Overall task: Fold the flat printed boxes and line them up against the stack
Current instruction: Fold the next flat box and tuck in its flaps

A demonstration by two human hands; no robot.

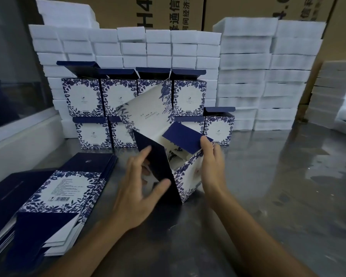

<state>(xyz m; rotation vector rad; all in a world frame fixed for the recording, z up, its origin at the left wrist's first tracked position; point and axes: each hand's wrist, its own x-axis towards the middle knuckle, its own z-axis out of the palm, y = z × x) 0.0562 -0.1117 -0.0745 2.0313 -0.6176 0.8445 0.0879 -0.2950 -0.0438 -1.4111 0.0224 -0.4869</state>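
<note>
A pile of flat printed boxes (54, 198) lies left of the half-formed box (180, 156), within easy reach for the next pick. The left hand (142, 188) pinches the box's dark navy panel between thumb and fingers, apparently to swing it square, while the right hand (210, 166) curls round the opposite printed wall, steadying it on the steel table (278, 196). Behind the box, finished boxes (136, 108) stand in two rows against the white foam stack (140, 47).

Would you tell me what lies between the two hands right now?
In the head view, the half-folded box stands between the left hand and right hand, both gripping it.
</note>
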